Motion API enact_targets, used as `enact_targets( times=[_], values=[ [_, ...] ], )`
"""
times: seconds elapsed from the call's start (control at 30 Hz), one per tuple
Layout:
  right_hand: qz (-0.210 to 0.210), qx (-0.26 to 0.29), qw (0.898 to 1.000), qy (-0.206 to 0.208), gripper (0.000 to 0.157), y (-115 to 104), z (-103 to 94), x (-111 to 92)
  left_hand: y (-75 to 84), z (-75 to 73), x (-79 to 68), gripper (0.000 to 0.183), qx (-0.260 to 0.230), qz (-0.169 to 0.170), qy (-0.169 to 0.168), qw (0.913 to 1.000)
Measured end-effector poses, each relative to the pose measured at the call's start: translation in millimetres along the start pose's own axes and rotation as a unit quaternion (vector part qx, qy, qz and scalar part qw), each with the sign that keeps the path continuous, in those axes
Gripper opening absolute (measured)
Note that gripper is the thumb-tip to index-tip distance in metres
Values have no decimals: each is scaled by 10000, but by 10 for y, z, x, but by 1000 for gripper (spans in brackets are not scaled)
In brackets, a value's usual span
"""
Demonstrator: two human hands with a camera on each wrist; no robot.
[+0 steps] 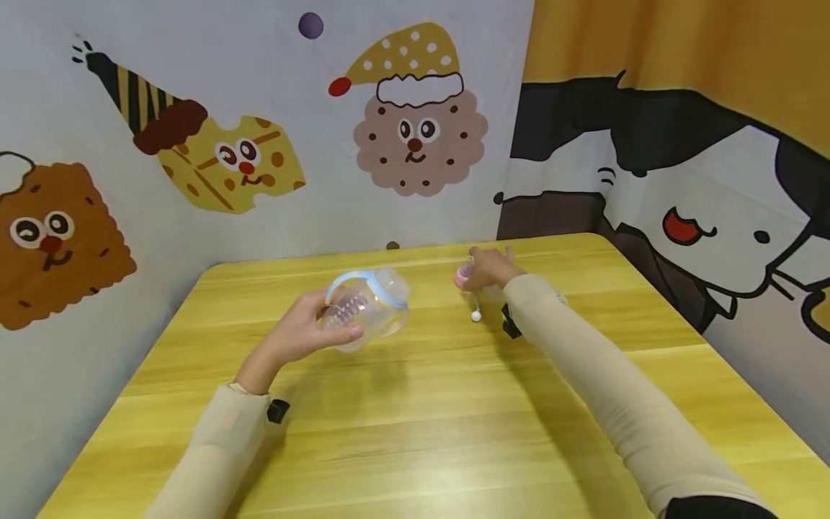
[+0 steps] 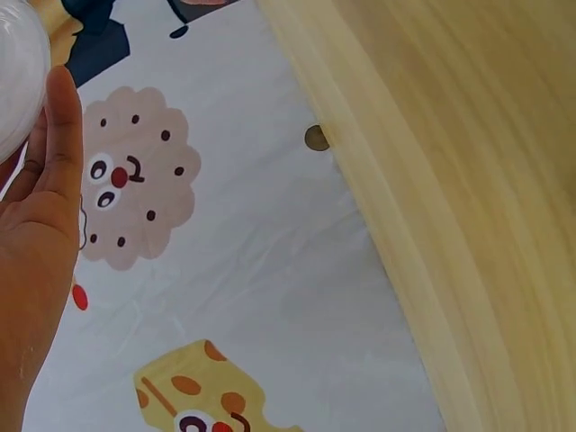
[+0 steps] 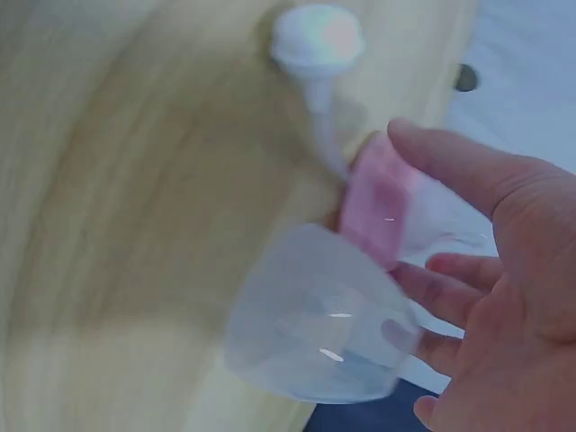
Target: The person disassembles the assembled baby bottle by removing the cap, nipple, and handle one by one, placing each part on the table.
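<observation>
My left hand (image 1: pixel 300 330) grips a clear baby bottle (image 1: pixel 363 317) with light blue handles and markings on its side. The bottle is tilted above the table, its neck toward the upper right. Only the bottle's rounded end (image 2: pixel 20 76) shows in the left wrist view. Farther back, my right hand (image 1: pixel 494 268) has thumb and fingers about the rim of a pink bottle collar (image 3: pixel 376 200) with a clear teat. A straw ending in a white weighted ball (image 3: pixel 317 40) extends from that collar. Beside it, near the lower fingers, is a clear dome cap (image 3: pixel 315 315).
The yellow wood-grain table (image 1: pixel 402 432) has its back edge just beyond the right hand. A cartoon-printed cloth (image 1: pixel 259 231) hangs behind the table and along its right side. Black wrist straps show at both cuffs.
</observation>
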State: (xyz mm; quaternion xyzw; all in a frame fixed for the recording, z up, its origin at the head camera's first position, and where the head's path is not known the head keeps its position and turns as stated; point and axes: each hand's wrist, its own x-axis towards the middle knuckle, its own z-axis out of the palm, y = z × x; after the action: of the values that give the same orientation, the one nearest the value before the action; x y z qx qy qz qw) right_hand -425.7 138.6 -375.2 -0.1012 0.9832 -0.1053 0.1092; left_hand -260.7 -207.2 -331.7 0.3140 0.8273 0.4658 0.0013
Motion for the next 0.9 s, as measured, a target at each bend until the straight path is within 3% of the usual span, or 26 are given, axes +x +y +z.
enact_targets(
  times=[0.13, 0.53, 0.77, 0.9],
  values=[
    [-105, 151, 9997, 157, 90, 58, -126, -102, 20, -7, 51, 40, 42, 85, -79, 9999],
    [-1026, 535, 9869, 1128, 69, -17, -477, -488, 83, -60, 59, 48, 109, 176, 21, 9998],
    [-1737, 979, 9692, 1448, 61, -39, -500, -783, -238, -48, 73, 52, 37, 158, 195, 9997],
    [-2161, 1312, 9557, 1506, 57, -137, -480, -969, -298, -40, 43, 51, -6, 275, 243, 9993]
  ],
)
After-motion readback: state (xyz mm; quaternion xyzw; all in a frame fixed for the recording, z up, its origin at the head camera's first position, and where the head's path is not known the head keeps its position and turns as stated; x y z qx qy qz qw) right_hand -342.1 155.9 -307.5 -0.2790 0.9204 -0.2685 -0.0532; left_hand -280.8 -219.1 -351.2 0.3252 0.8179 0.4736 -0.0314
